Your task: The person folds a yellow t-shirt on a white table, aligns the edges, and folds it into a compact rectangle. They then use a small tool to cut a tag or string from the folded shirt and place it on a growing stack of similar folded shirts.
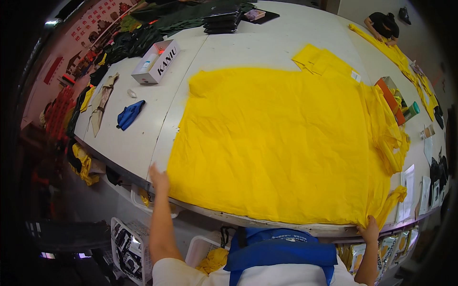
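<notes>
A large yellow garment [272,148] of thin, lightly creased fabric lies spread over the white table in front of me. Along its right side the cloth is bunched into loose folds, and a folded flap with a small white label sticks out at its far right. My right hand [369,230] pinches the garment's near right corner at the table edge. Beside the near left corner is my left hand [160,179], apart from the cloth; its fingers are blurred but look stretched out, with nothing seen in them.
The white table [191,50] carries a white box [156,62], a blue cloth piece [130,115], black packages [222,20] and an orange box [390,101]. Dark garments [136,43] are heaped far left. Another person [384,27] handles yellow fabric at the far right. Baskets [130,250] stand below the edge.
</notes>
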Action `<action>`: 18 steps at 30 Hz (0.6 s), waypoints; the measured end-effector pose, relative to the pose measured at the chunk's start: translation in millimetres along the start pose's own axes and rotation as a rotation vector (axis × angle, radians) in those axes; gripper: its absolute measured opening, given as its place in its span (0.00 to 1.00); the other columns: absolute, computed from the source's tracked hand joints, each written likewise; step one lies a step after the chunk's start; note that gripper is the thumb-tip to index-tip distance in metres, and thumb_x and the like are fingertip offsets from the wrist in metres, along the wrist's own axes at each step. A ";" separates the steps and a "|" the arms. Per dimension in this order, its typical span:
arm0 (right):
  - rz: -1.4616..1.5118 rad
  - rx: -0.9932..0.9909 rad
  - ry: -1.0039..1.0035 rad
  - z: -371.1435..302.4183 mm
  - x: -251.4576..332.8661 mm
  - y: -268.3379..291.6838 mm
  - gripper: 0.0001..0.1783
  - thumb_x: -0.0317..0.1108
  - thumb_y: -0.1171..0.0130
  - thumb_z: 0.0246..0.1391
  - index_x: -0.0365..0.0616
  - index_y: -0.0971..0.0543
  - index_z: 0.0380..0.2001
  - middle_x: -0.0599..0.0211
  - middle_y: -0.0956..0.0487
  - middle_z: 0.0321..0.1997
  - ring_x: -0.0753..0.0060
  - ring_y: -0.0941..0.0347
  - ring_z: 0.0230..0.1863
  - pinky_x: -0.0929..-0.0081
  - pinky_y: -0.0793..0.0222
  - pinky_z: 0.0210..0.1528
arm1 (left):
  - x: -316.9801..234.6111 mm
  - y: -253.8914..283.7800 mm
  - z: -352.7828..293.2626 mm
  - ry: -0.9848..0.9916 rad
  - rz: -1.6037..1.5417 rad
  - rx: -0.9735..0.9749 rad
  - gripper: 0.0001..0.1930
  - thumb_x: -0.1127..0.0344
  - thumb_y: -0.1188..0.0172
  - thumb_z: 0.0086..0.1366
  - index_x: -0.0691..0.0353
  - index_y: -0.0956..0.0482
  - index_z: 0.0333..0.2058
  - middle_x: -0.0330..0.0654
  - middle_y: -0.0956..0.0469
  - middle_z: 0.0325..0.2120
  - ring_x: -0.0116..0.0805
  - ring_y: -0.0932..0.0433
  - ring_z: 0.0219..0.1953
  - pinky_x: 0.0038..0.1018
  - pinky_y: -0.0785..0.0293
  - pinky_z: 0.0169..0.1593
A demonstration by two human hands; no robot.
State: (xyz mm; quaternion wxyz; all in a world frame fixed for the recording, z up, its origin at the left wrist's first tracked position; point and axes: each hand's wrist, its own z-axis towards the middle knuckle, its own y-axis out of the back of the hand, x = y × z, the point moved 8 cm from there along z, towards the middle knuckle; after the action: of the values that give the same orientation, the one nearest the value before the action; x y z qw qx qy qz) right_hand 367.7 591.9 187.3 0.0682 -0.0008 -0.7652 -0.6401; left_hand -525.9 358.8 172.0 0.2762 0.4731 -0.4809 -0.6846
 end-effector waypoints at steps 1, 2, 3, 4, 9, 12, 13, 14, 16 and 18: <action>0.082 0.037 -0.055 0.5 -10.7 -5.1 0.36 0.39 0.30 0.38 0.36 0.32 0.51 0.48 0.28 0.51 0.46 0.30 0.50 0.60 0.33 0.51 | -46.4 -21.1 -17.9 -0.202 0.049 0.074 0.30 0.60 0.44 0.60 0.49 0.40 0.61 0.54 0.49 0.64 0.54 0.48 0.65 0.46 0.49 0.64; 0.156 0.070 -0.126 -4.2 -29.2 -8.3 0.36 0.40 0.32 0.41 0.35 0.33 0.51 0.46 0.28 0.52 0.47 0.31 0.52 0.61 0.34 0.53 | -95.1 -42.5 -41.6 -0.409 0.080 0.143 0.32 0.56 0.44 0.60 0.46 0.43 0.63 0.52 0.53 0.66 0.55 0.54 0.67 0.51 0.56 0.66; 0.265 0.008 -0.162 -1.2 -42.8 -10.2 0.29 0.43 0.35 0.44 0.34 0.28 0.46 0.45 0.25 0.46 0.47 0.28 0.49 0.61 0.33 0.51 | -132.3 -62.7 -68.3 -0.567 0.220 0.296 0.34 0.52 0.44 0.61 0.45 0.44 0.64 0.50 0.55 0.67 0.56 0.59 0.68 0.58 0.61 0.65; 0.309 0.022 -0.258 9.2 -41.1 -4.4 0.26 0.43 0.36 0.45 0.34 0.27 0.42 0.46 0.23 0.43 0.47 0.27 0.47 0.60 0.32 0.49 | -100.2 -93.1 -73.5 -0.494 0.277 0.401 0.34 0.49 0.46 0.61 0.43 0.46 0.65 0.47 0.57 0.68 0.57 0.61 0.69 0.62 0.64 0.64; 0.124 -0.144 -0.401 -6.8 -117.3 6.2 0.18 0.39 0.39 0.46 0.36 0.23 0.36 0.43 0.22 0.37 0.43 0.25 0.41 0.57 0.30 0.45 | -41.0 -115.0 -66.2 -0.344 0.425 0.486 0.38 0.45 0.47 0.61 0.38 0.52 0.67 0.45 0.64 0.69 0.60 0.64 0.69 0.65 0.67 0.62; 0.050 0.011 -0.376 23.1 -116.3 35.3 0.16 0.35 0.41 0.47 0.35 0.24 0.36 0.47 0.23 0.39 0.46 0.27 0.44 0.59 0.31 0.48 | -89.0 -111.5 -76.6 -0.331 0.310 0.573 0.37 0.48 0.48 0.63 0.44 0.52 0.67 0.51 0.62 0.68 0.62 0.62 0.68 0.64 0.61 0.62; 0.041 -0.071 -0.360 44.6 -96.4 53.0 0.15 0.34 0.41 0.48 0.35 0.25 0.37 0.48 0.23 0.40 0.47 0.27 0.45 0.60 0.32 0.49 | -109.1 -112.1 -84.4 -0.412 0.225 0.533 0.37 0.48 0.48 0.63 0.46 0.52 0.67 0.52 0.62 0.68 0.62 0.61 0.68 0.64 0.59 0.62; 0.095 -0.189 -0.293 65.5 -72.9 78.4 0.17 0.34 0.40 0.48 0.36 0.26 0.39 0.49 0.24 0.42 0.48 0.28 0.47 0.61 0.33 0.50 | -129.8 -112.2 -95.8 -0.487 0.138 0.491 0.37 0.48 0.49 0.63 0.48 0.52 0.67 0.54 0.61 0.68 0.63 0.60 0.67 0.63 0.58 0.61; 0.224 -0.408 -0.120 110.6 -35.3 105.8 0.22 0.33 0.37 0.46 0.38 0.28 0.45 0.50 0.26 0.46 0.49 0.31 0.50 0.62 0.34 0.52 | -206.2 -126.1 -137.8 -0.636 0.121 0.490 0.37 0.47 0.48 0.62 0.50 0.49 0.66 0.55 0.60 0.67 0.63 0.60 0.67 0.63 0.59 0.62; 0.164 -0.484 0.061 158.4 5.6 112.8 0.33 0.37 0.32 0.41 0.42 0.32 0.52 0.50 0.29 0.51 0.47 0.35 0.55 0.61 0.37 0.56 | -267.1 -148.7 -185.7 -0.753 0.136 0.518 0.36 0.47 0.47 0.61 0.49 0.46 0.65 0.54 0.60 0.68 0.63 0.61 0.67 0.62 0.63 0.63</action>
State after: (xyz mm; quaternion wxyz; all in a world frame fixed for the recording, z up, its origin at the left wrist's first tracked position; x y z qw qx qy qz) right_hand 355.8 766.9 271.3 0.1407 -0.0597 -0.5849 -0.7966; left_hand -238.0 564.8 120.5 -0.0009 0.2121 -0.7330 -0.6464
